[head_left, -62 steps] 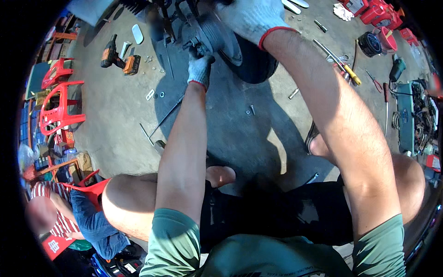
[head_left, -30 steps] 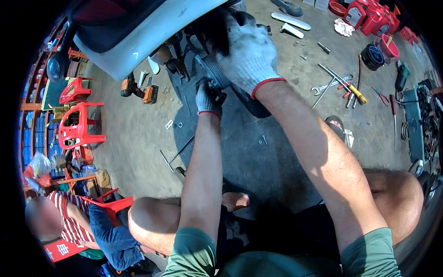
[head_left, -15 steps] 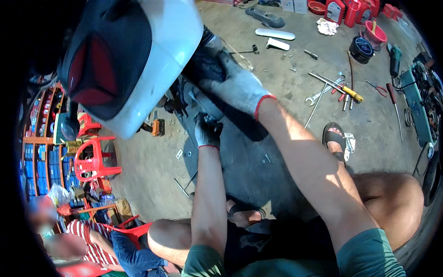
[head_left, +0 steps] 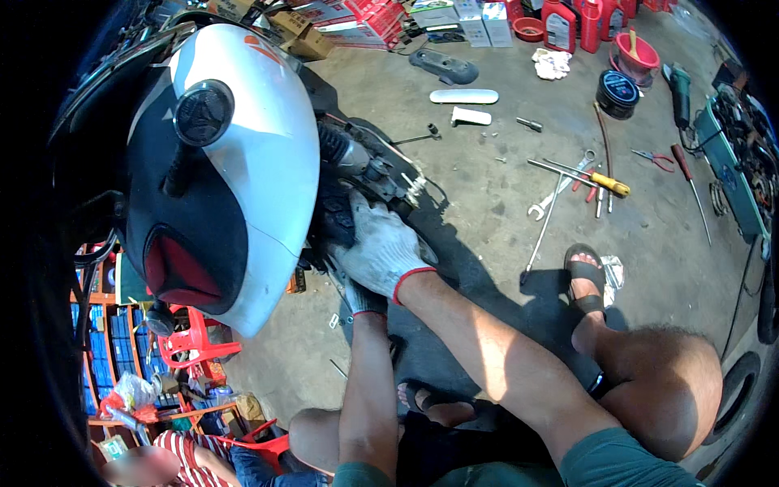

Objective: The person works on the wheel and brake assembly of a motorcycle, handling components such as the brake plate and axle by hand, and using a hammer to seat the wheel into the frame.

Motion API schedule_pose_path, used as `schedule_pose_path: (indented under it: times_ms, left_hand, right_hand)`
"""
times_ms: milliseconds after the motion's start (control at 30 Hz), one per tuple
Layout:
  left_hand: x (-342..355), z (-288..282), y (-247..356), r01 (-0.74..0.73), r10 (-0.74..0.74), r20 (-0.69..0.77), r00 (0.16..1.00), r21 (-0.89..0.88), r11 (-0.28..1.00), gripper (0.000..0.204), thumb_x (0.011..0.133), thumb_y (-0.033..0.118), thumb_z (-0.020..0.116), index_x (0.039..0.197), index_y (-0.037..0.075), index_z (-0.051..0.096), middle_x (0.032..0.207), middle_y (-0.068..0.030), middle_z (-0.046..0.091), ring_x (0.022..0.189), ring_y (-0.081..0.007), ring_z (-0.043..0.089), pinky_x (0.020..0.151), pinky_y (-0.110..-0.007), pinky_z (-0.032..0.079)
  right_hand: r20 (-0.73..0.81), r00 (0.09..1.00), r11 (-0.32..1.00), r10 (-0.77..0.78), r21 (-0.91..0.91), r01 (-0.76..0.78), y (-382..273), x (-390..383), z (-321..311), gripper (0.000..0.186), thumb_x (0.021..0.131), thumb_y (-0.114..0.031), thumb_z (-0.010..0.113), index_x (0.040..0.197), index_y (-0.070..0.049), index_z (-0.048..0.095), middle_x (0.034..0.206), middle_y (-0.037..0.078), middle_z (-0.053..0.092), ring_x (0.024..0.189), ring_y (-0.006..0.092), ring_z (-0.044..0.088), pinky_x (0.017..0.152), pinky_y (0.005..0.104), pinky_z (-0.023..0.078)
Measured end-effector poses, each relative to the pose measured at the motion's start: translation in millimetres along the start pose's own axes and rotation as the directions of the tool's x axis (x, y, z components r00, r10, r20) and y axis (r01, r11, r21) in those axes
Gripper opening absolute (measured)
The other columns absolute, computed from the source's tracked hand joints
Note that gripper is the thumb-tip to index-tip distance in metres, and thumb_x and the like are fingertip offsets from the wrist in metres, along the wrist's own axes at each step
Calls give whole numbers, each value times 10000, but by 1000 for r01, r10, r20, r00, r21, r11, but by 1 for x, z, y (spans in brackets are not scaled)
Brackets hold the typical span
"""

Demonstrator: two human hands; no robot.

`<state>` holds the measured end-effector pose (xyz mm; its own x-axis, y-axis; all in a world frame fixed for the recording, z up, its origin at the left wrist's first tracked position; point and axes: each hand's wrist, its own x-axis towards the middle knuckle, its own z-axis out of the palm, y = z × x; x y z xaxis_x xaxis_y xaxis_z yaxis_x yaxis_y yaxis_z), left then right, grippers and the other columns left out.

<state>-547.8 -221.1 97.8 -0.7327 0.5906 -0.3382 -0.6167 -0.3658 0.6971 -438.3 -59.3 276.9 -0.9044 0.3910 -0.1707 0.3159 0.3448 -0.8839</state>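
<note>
A scooter or motorbike with a white rear panel [head_left: 280, 154] and a red tail light [head_left: 180, 269] fills the upper left. My right hand [head_left: 381, 247], in a whitish glove with a red cuff, grips the black rear tyre [head_left: 334, 215] below the panel, thumb and fingers on either side. Just beyond this hand are a shock absorber [head_left: 349, 152] and greasy metal parts. My left hand [head_left: 365, 302], gloved too, reaches in beneath the right one. Only its wrist end shows; its fingers and whatever they touch are hidden.
On the floor to the right lie wrenches [head_left: 560, 185], a yellow-handled screwdriver [head_left: 610, 185], pliers [head_left: 654, 160] and an angle grinder [head_left: 677, 96]. A green toolbox [head_left: 734, 174] stands at the far right. Red chairs [head_left: 195, 341] and a seated person in stripes [head_left: 191, 458] are at the left.
My view has shifted, showing more of the bike. My right hand has come down and nearer over the tyre. My left hand has moved under it, its fingers now out of sight.
</note>
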Motion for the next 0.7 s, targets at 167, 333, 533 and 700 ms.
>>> schedule_pose_path:
  times_ms: [167, 333, 533, 700]
  left_hand:
    - [-2, -12, 10, -32, 32, -11, 999, 45, 998, 609, 1006, 538, 385, 1471, 144, 377, 1476, -69, 444, 1328, -266, 434, 1112, -405, 344]
    - [-10, 2, -8, -74, 104, -164, 981, 175, 982, 610, 1014, 534, 370, 1478, 139, 388, 1504, -62, 416, 1339, -270, 416, 1132, -421, 319]
    - [-11, -4, 11, -72, 90, -120, 989, 151, 986, 591, 1018, 517, 372, 1457, 124, 416, 1465, -53, 468, 1314, -262, 452, 1122, -407, 342]
    - [-6, -10, 14, -115, 127, -86, 988, 139, 984, 651, 1015, 532, 319, 1533, 141, 271, 1572, -77, 307, 1418, -281, 325, 1186, -433, 236]
  right_hand:
    - [98, 995, 999, -18, 32, 15, -2, 13, -12, 859, 859, -549, 580, 1457, 17, 333, 1342, 299, 491, 1274, 399, 483, 1056, 433, 422]
    - [124, 991, 983, -53, 182, 30, 32, 45, -7, 845, 816, -631, 581, 1312, 51, 529, 1289, 316, 547, 1220, 387, 541, 1024, 402, 446]
    - [82, 993, 972, -85, 224, 65, 18, 39, -10, 912, 828, -690, 541, 1309, 85, 518, 1301, 314, 538, 1254, 395, 506, 1063, 407, 408]
    - [67, 997, 976, -48, 216, 32, 16, 41, -4, 917, 825, -688, 547, 1291, 101, 512, 1280, 328, 533, 1245, 399, 502, 1054, 411, 410]
